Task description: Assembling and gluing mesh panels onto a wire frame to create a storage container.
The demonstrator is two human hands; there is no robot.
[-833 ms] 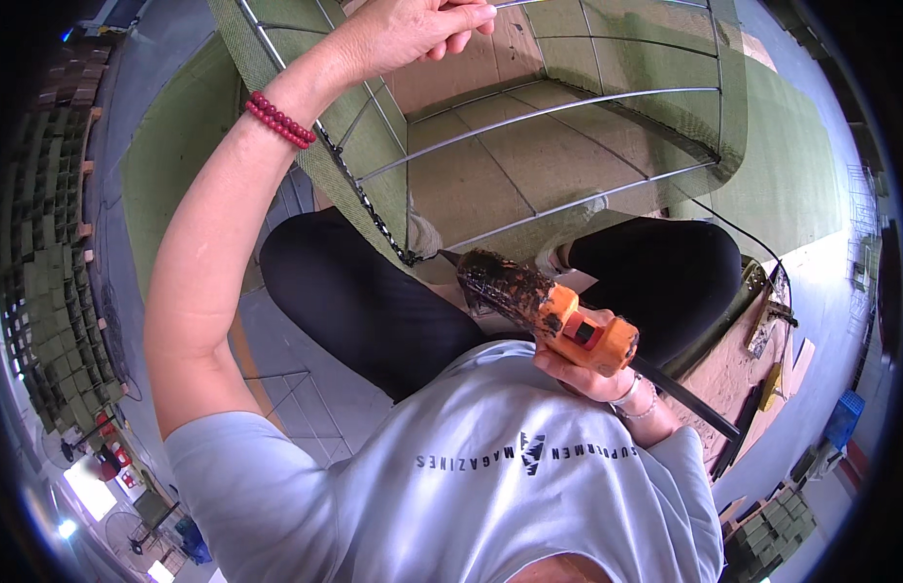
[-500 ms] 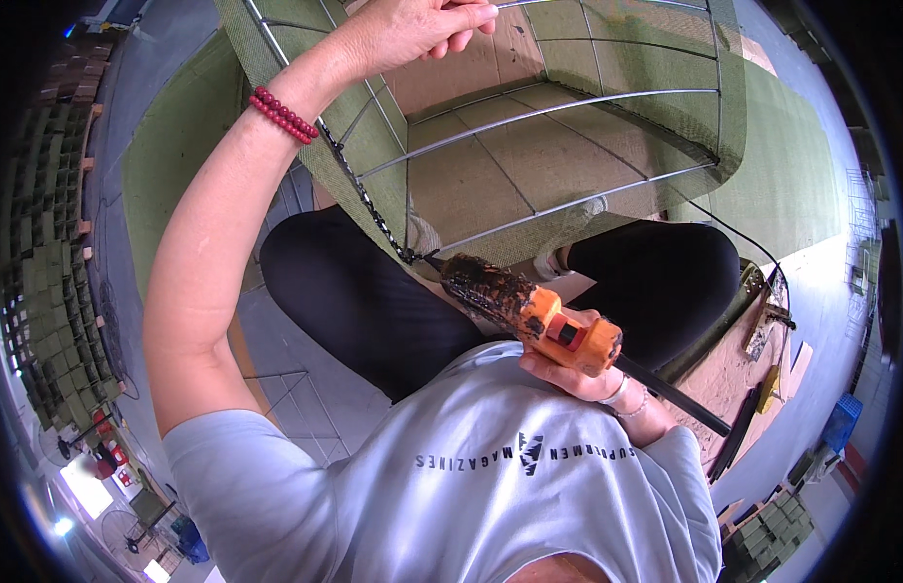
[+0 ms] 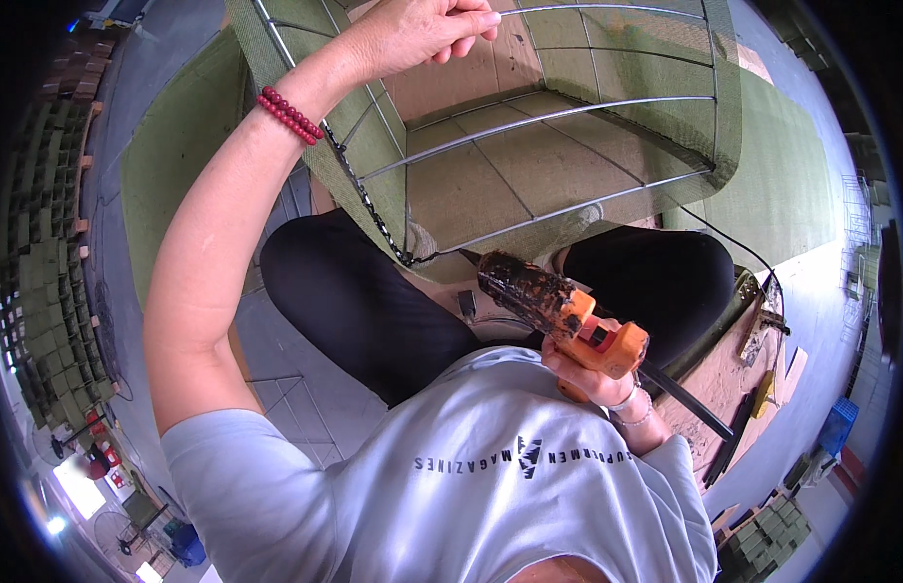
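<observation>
At twelve o'clock, the left hand (image 3: pixel 417 34) pinches a green mesh-covered wire frame (image 3: pixel 548 118). At four, the right hand (image 3: pixel 595 383) grips a smeared orange glue gun (image 3: pixel 572 317), nozzle (image 3: pixel 469 257) toward ten o'clock.

Landmark: long stacks of dark-green, boxy pieces (image 3: pixel 38 301). Smooth grey floor (image 3: pixel 184 68) runs right of the stacks. Below them in view: bright white rectangular light panel (image 3: pixel 79 486), small round glowing light (image 3: pixel 55 526), round wire-guarded fan (image 3: pixel 111 532), blurry. Far right of the stacks: blue plastic crate (image 3: pixel 838 426), smaller green block pile (image 3: pixel 777 534), thin pale wire racks (image 3: pixel 856 209).
</observation>
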